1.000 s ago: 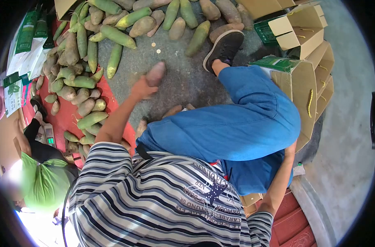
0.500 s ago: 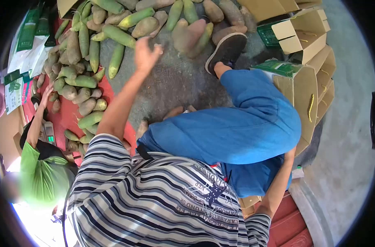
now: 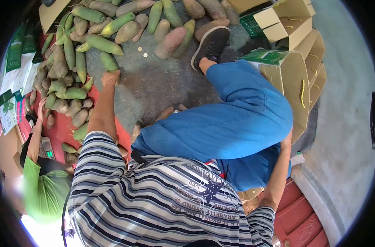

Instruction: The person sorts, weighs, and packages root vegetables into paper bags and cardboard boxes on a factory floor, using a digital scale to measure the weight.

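My left hand [image 3: 110, 77] is closed around the lower end of a green radish [image 3: 109, 61] that lies on the dark mat. Just beyond it are another green radish [image 3: 104, 44] and the heap of green and brownish radishes. A pinkish radish [image 3: 171, 43] lies apart to the right, beside a green one [image 3: 186, 38] and near my shoe. My right hand [image 3: 288, 139] is by my bent knee; its fingers are hidden behind the leg.
Cardboard boxes [image 3: 284, 76] with yellow cord handles line the right side. Two small round discs [image 3: 145, 54] lie on the dark mat [image 3: 154, 82]. At left, a co-worker in a green shirt [image 3: 51, 191] reaches to the heap, near a scale [image 3: 47, 147].
My left hand was open above the mat; it has moved left and down and taken hold of a green radish. The pinkish radish, blurred before, now looks still. The view has shifted slightly.
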`<state>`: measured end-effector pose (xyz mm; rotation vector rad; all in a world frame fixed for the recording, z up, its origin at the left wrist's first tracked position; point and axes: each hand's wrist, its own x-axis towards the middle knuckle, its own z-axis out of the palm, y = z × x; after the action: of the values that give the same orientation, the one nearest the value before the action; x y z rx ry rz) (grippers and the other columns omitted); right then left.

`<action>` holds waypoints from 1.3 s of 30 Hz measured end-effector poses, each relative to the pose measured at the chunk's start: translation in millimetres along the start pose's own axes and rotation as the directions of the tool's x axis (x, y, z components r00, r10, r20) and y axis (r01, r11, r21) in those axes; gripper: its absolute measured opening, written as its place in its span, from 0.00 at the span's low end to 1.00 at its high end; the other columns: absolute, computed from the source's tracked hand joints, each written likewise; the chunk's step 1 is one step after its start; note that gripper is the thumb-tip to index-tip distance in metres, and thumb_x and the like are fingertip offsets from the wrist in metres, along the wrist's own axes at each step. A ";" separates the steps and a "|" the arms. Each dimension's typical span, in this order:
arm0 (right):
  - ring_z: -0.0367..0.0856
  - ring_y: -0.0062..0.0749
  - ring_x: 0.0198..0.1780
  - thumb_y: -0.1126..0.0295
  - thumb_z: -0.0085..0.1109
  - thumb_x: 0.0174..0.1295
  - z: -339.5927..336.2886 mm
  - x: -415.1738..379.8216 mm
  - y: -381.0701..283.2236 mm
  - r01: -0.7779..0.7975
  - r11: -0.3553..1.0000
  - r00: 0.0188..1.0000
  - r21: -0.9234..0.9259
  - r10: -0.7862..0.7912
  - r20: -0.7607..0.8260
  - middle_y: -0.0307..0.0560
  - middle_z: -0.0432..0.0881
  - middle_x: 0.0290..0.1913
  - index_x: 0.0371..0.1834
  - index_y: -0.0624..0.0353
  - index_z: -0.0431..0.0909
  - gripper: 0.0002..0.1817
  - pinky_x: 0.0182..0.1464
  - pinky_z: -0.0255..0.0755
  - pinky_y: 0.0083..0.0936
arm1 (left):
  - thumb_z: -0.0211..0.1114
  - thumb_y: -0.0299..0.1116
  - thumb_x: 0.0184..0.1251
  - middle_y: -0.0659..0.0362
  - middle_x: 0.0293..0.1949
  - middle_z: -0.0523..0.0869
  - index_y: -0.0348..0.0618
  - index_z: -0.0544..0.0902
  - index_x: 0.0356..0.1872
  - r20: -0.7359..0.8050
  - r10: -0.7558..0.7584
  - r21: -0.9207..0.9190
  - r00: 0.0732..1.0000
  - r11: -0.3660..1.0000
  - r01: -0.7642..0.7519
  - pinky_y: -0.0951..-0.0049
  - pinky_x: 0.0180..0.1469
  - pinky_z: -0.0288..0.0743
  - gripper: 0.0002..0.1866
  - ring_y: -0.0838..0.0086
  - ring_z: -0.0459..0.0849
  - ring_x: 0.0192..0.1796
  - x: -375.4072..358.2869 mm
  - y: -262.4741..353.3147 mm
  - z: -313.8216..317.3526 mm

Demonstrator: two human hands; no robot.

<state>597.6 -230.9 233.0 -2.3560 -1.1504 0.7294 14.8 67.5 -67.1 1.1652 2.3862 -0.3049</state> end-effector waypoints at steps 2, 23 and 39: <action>0.71 0.23 0.37 0.75 0.51 0.57 1.0 0.3 -2.1 0.068 0.990 0.997 -0.125 -0.071 -0.017 0.44 0.76 0.32 0.38 0.64 0.73 0.07 0.43 0.67 0.22 | 0.73 0.48 0.46 0.45 0.46 0.81 0.32 0.72 0.50 0.074 0.002 -0.239 0.997 0.971 0.016 0.65 0.47 0.77 0.35 0.59 0.81 0.48 -9.9 3.9 3.7; 0.79 0.45 0.44 0.77 0.51 0.56 -0.6 -0.7 1.5 0.024 0.982 1.000 -0.185 -0.024 -0.001 0.54 0.80 0.43 0.47 0.63 0.73 0.14 0.48 0.70 0.31 | 0.66 0.49 0.55 0.48 0.41 0.79 0.31 0.73 0.47 -0.312 0.658 -0.671 0.686 0.358 -0.649 0.67 0.48 0.71 0.30 0.63 0.79 0.45 -199.6 167.1 -50.3; 0.78 0.41 0.50 0.70 0.49 0.60 0.1 -2.9 17.9 0.057 0.978 0.996 -0.202 -0.069 -0.052 0.55 0.80 0.48 0.51 0.66 0.74 0.17 0.52 0.68 0.31 | 0.61 0.34 0.57 0.53 0.57 0.69 0.48 0.67 0.60 0.318 0.364 0.795 0.875 0.401 -0.456 0.56 0.54 0.65 0.27 0.61 0.67 0.61 -103.8 -185.4 -22.5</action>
<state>606.7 -243.5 223.5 -2.4732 -1.3215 0.5408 -82.9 -109.0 3.2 2.0527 1.6896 -1.4590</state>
